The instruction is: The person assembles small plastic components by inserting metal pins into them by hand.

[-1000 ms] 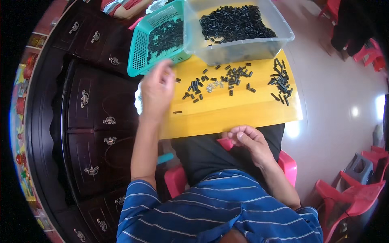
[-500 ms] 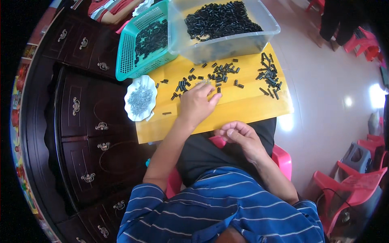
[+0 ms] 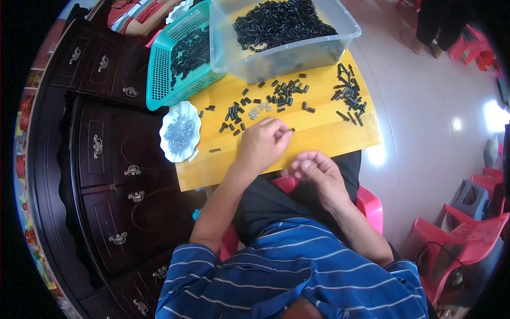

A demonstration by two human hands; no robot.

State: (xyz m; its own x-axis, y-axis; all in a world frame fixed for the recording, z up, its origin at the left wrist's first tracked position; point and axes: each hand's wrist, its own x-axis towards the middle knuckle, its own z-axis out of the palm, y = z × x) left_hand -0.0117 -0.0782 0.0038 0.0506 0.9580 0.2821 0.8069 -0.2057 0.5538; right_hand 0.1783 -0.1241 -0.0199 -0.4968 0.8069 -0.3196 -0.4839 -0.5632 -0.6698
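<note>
My left hand (image 3: 264,143) is closed over the table. Between its thumb and forefinger it pinches a short black tube (image 3: 292,129), whose end sticks out on the right. By the table's near edge, my right hand (image 3: 322,173) has its fingers curled against the thumb; what they hold, if anything, is hidden. Just beyond my left hand lie loose black tubes (image 3: 232,113) and a small heap of silvery pins (image 3: 258,110). A denser group of the same tubes (image 3: 287,93) sits farther back. At the right is a pile of longer black pieces (image 3: 350,95).
A white scalloped dish (image 3: 166,119) of small silvery pins stands at the table's left. Behind are a green basket (image 3: 154,80) and a clear bin (image 3: 329,50), both holding black pieces. Dark drawers (image 3: 106,154) line the left. Another person's arm (image 3: 143,25) shows at the far left.
My left hand has drawn back slightly from the loose tubes, with a black tube now in its pinch. My right hand has risen a little toward it.
</note>
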